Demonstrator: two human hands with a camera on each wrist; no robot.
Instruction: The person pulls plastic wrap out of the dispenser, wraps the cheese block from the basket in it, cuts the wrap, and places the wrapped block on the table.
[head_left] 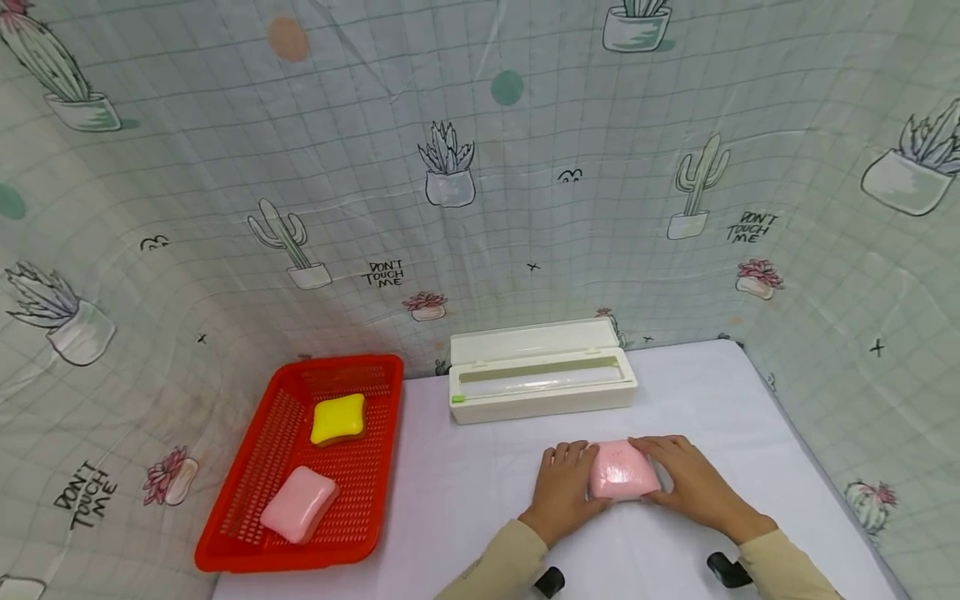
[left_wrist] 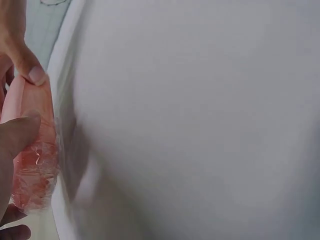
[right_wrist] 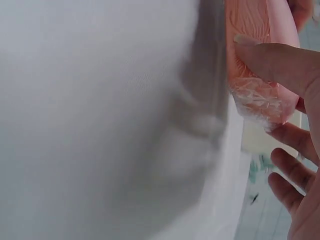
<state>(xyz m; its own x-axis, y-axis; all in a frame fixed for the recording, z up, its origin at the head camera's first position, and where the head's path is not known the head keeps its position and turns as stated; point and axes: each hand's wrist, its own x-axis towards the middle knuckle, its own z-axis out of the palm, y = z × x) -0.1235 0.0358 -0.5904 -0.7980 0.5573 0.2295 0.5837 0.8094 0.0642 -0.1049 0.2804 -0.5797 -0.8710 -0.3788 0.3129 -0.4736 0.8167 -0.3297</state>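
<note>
A pink block (head_left: 622, 471), shaped like a bar of soap or a sponge, is wrapped in clear film and held just over the white cloth. My left hand (head_left: 562, 492) grips its left side, thumb at the near edge and fingers over the far side. On the right side my right hand (head_left: 690, 479) holds it the same way. In the left wrist view, crinkled film bunches on the end of the block (left_wrist: 35, 170) by the left hand (left_wrist: 15, 145). The right wrist view shows the right thumb (right_wrist: 280, 62) pressing on the wrapped face, with crumpled film at that end too.
Behind the hands stands a white cling film dispenser (head_left: 543, 408), its lid raised and a roll inside. To the left is a red plastic basket (head_left: 390, 467) holding a yellow block (head_left: 337, 419) and another pink block (head_left: 300, 504). A patterned curtain (head_left: 480, 250) surrounds the table.
</note>
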